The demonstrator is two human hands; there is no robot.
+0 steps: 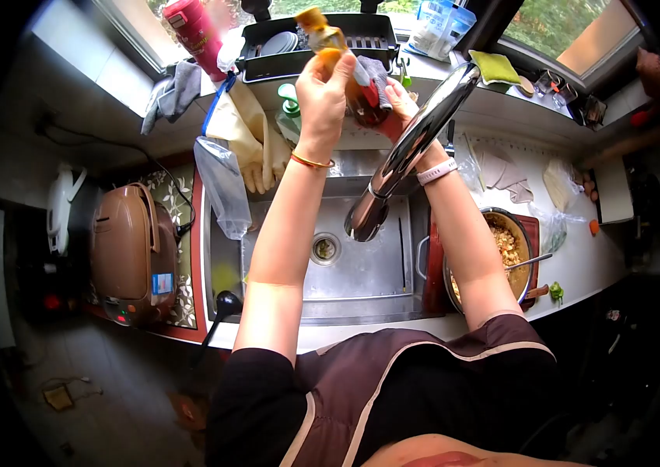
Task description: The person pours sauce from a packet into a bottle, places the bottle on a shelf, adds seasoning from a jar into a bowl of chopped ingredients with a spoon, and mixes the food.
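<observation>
A dark sauce bottle [364, 107] with a yellow cap is raised over the back of the sink, tilted to the left. My left hand [325, 97] is closed round its upper part, below the cap. A grey cloth [377, 76] lies against the bottle's right side. Closed on that cloth, against the bottle's lower part, is my right hand [401, 110]; the tap partly hides its fingers. The shiny tap [411, 144] stands in front of my right wrist, over the steel sink [361, 276].
Rubber gloves [256, 136] and a plastic bag [225, 191] hang at the sink's left. A black ladle [226, 305] rests on the front left edge. A brown rice cooker [124, 249] stands left; a pot [528, 261] of chopped food with a spoon stands right. A black rack [256, 70] is behind.
</observation>
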